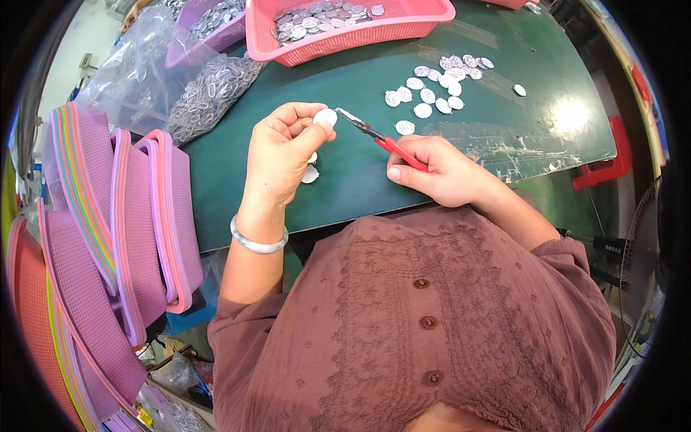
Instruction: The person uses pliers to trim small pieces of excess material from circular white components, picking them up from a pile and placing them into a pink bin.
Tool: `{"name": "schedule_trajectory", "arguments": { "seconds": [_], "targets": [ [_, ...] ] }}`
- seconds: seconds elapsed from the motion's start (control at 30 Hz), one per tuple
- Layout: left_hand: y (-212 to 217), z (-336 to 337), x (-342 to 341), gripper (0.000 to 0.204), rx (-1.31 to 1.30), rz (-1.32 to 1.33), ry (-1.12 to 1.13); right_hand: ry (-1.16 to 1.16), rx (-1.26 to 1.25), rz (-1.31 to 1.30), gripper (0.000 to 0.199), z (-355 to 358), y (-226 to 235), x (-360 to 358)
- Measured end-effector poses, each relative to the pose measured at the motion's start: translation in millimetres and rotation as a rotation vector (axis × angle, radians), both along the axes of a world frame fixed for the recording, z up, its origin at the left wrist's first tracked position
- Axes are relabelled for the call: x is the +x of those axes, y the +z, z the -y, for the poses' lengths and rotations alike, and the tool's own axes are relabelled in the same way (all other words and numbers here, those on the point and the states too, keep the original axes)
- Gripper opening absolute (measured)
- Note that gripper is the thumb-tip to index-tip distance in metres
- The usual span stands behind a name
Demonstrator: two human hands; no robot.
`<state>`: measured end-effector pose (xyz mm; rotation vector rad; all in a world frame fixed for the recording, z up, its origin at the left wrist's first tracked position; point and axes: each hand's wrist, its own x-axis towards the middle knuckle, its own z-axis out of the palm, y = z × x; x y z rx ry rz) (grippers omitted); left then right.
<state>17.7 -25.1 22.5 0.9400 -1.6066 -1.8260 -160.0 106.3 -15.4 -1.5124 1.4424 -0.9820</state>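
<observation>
Between the thumb and fingers of my left hand [284, 147] is a silver oval pendant [325, 117], held up over the green table. My right hand [439, 169] grips red-handled pliers [374, 134]. Their narrow metal jaws point left, with the tips right beside the pendant's edge; whether they touch it I cannot tell. Below my left hand, partly hidden by it, a few more pendants [310, 174] lie on the table. To the right of the pliers several loose silver pendants [427, 95] are spread out.
A pink basket [345, 42] of pendants stands at the back, with a purple basket [188, 36] beside it. A clear plastic bag [209, 93] of metal links lies at the left. Stacked purple and pink baskets [169, 216] stand left of the green table [237, 194].
</observation>
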Motion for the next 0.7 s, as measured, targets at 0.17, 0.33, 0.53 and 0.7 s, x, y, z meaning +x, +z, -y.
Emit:
{"name": "schedule_trajectory", "arguments": {
  "seconds": [0.17, 0.33, 0.53, 0.7],
  "targets": [
    [2.1, -7.7, -4.0, 0.016, -0.053, 0.003, 0.036, 0.002, -0.061, -0.079, 0.023, -0.8, 2.0, 2.3],
    [4.0, -9.5, -3.9, 0.015, -0.089, 0.058, 0.039, -0.001, -0.084, -0.129, 0.024, -0.9, 5.9, 5.3],
    [3.3, -11.2, -5.8, 0.013, -0.089, 0.048, 0.068, 0.002, -0.086, -0.204, 0.023, -1.4, 10.7, 6.9],
    [3.2, -10.7, -4.9, 0.013, -0.054, 0.054, 0.070, -0.017, -0.132, -0.225, 0.025, -2.1, 7.1, 9.2]
  ]
}}
